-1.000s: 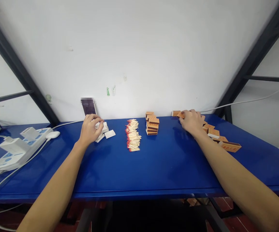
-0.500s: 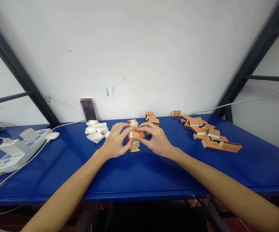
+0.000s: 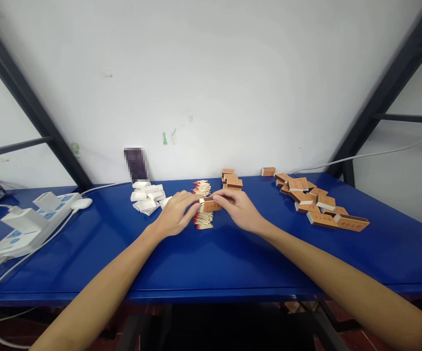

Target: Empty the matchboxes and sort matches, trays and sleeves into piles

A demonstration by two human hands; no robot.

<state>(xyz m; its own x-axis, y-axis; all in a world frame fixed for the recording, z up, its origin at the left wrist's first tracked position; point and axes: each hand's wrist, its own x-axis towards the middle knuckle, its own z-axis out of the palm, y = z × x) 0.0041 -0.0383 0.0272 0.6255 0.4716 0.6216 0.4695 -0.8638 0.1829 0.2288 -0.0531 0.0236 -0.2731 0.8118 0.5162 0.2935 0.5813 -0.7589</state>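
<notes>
Both my hands meet over the middle of the blue table (image 3: 203, 263). My left hand (image 3: 177, 214) and my right hand (image 3: 237, 209) pinch one small orange matchbox (image 3: 209, 205) between their fingertips; a white inner tray shows at its left end. The box is held just above a pile of red-tipped matches (image 3: 202, 219). Left of it lies a heap of white inner trays (image 3: 147, 196). Behind it stands a short stack of orange matchboxes (image 3: 230, 179).
Many loose orange matchbox sleeves (image 3: 316, 204) are scattered at the right. A white power strip (image 3: 28, 226) with plugs and cables sits at the far left. A dark phone (image 3: 136, 165) leans on the white wall. Black frame bars slant on both sides.
My left hand left the white trays and my right hand left the sleeves at the right; both came together at the centre, now holding one matchbox over the matches.
</notes>
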